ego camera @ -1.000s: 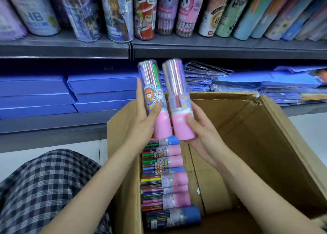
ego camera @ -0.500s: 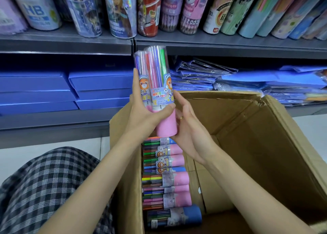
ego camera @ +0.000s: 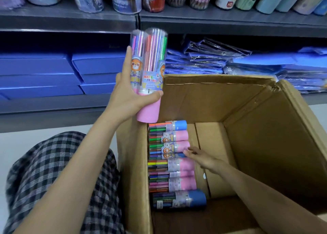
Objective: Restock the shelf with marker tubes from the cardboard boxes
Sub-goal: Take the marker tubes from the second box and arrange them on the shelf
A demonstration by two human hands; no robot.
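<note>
My left hand point(ego camera: 130, 99) grips two clear marker tubes point(ego camera: 150, 70) with pink bases, upright and side by side, above the left rim of the open cardboard box point(ego camera: 265, 120). Down inside the box lies a row of several more marker tubes point(ego camera: 172, 164), pink and blue capped, along its left wall. My right hand point(ego camera: 201, 156) is down in the box with its fingers stretched toward the pink end of a tube in the middle of that row. It holds nothing.
The grey metal shelf point(ego camera: 230, 19) above carries upright pencil and pen tubes. The lower shelf holds stacked blue boxes point(ego camera: 49, 74) at left and blue plastic-wrapped packs point(ego camera: 247, 62) at right. My checked trouser leg point(ego camera: 58, 180) sits left of the box.
My right hand let go of its tube, leaving both tubes in my left hand, and dropped into the box toward the row of tubes.
</note>
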